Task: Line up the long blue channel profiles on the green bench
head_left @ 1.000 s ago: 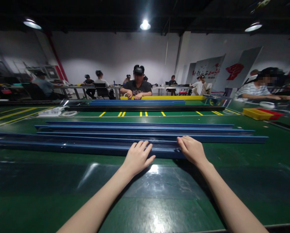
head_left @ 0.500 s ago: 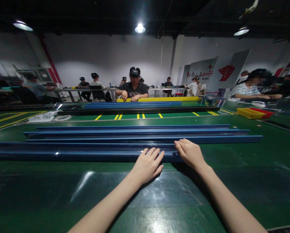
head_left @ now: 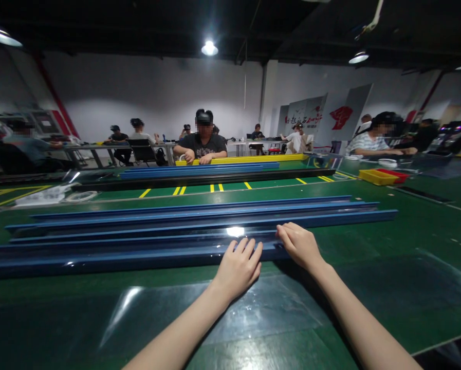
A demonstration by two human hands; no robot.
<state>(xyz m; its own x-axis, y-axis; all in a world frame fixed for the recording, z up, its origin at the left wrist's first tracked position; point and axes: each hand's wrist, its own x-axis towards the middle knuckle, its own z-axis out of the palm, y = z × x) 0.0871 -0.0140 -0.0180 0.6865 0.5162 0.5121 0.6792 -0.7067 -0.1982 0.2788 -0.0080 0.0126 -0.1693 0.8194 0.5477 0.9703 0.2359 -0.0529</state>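
Film [head_left: 164,308], clear and glossy, lies on the near part of the green bench [head_left: 230,355], under the forearms; lifting the wrists a little should avoid dragging it. Just beyond, the left hand [head_left: 238,268] lies over the near wall of the nearest blue channel [head_left: 137,254], its fingers loosely spread rather than wrapped around. The right hand [head_left: 298,244] is at that channel's right end, fingers curled narrow; whether they pinch the channel or something inside it, I cannot tell. For steady handling, the left palm had best press lightly and evenly so the long piece does not roll or swing, while the right fingers work close to the end without bending the thin wall. More blue channels [head_left: 199,216] lie just behind, roughly parallel, so small movements seem wise to avoid knocking them. Farther off is a black strip [head_left: 215,178], then a yellow strip [head_left: 261,158] before a co-worker [head_left: 206,146].
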